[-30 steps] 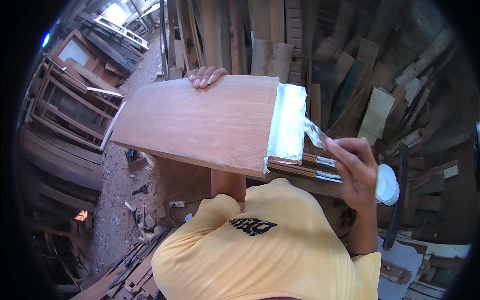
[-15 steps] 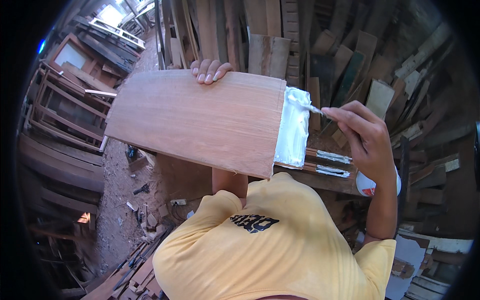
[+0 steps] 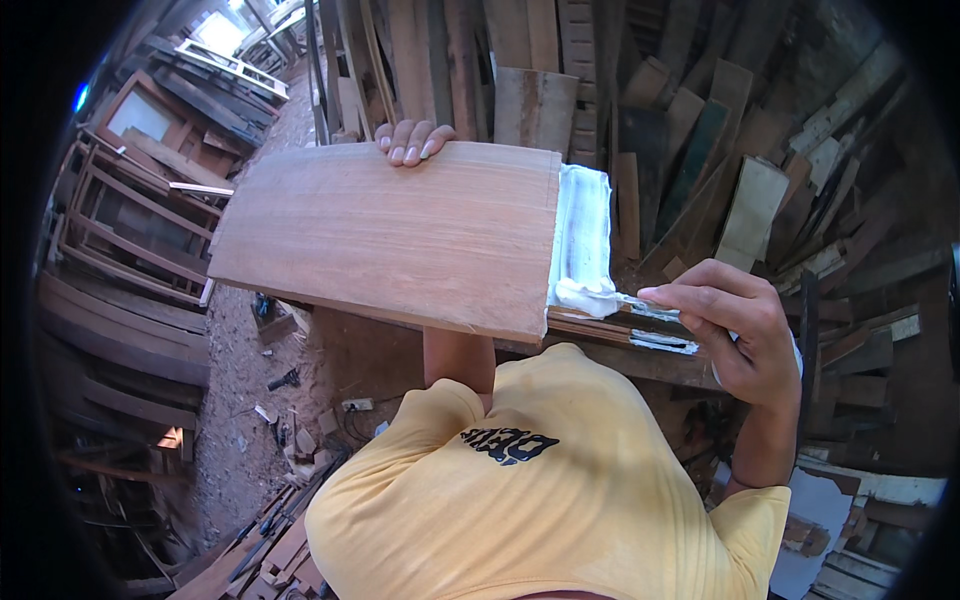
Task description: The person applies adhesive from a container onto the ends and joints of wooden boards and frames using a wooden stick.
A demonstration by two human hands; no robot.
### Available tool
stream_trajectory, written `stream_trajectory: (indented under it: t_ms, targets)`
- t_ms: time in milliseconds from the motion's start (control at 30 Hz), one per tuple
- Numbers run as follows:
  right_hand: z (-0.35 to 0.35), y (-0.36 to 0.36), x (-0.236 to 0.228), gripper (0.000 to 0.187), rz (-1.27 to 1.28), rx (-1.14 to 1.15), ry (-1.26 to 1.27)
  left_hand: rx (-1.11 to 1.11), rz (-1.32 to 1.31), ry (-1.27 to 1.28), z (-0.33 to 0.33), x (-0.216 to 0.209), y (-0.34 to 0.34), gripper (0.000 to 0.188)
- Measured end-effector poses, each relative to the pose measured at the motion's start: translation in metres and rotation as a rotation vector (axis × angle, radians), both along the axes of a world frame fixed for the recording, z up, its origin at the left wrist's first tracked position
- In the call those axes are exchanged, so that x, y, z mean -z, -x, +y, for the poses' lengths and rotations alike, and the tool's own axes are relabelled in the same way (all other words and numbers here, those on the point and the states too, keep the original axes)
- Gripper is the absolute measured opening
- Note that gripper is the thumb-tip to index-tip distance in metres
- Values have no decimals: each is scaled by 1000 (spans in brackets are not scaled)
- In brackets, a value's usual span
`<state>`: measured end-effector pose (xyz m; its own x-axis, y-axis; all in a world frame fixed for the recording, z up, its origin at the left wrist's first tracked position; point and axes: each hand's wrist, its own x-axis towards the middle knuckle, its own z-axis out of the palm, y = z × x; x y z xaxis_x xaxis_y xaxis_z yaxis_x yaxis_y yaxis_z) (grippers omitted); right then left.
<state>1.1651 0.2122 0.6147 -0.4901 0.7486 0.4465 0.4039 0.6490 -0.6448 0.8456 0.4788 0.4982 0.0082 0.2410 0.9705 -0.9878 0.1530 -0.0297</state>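
Observation:
A wide, reddish-brown wooden board (image 3: 385, 235) lies across in front of my chest. My left hand (image 3: 415, 143) curls its fingers over the far edge, with the forearm passing underneath; the thumb is hidden. White paste (image 3: 584, 220) coats the board's thinner, stepped-down right end. Between thumb and fingers, my right hand (image 3: 738, 325) pinches a thin spreading stick (image 3: 628, 299) smeared with paste. Its tip touches a thick ridge of paste at the near corner of that end. Below, narrow wooden strips (image 3: 590, 326) end in slots smeared with white paste (image 3: 663, 343).
Many planks (image 3: 435, 60) lean upright at the back, and offcuts (image 3: 740, 215) pile up on the right. Wooden frames (image 3: 140, 230) are stacked at left beside a floor (image 3: 240, 430) littered with shavings. A white tub sits mostly hidden behind my right hand.
My right hand has drawn the stick from the far part of the coated end toward me, gathering paste at the near corner. The coating behind looks thinner and streaked. The board has shifted slightly.

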Motion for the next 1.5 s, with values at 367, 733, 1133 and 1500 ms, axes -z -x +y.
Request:
stream_trajectory:
  t_ms: [367, 733, 1133, 1500]
  targets:
    - [21, 5, 33, 29, 428, 260, 249, -98, -41, 46, -8, 2, -4, 28]
    - [36, 4, 30, 28, 290, 362, 287, -14, 19, -11, -2, -3, -4, 24]
    - [6, 11, 11, 36, -2, 201, -60, -42, 43, 4, -6, -2, 2, 27]
    - [-6, -32, 24, 29, 299, 91, 80, -422, 109, 676, -43, 18, 7, 46]
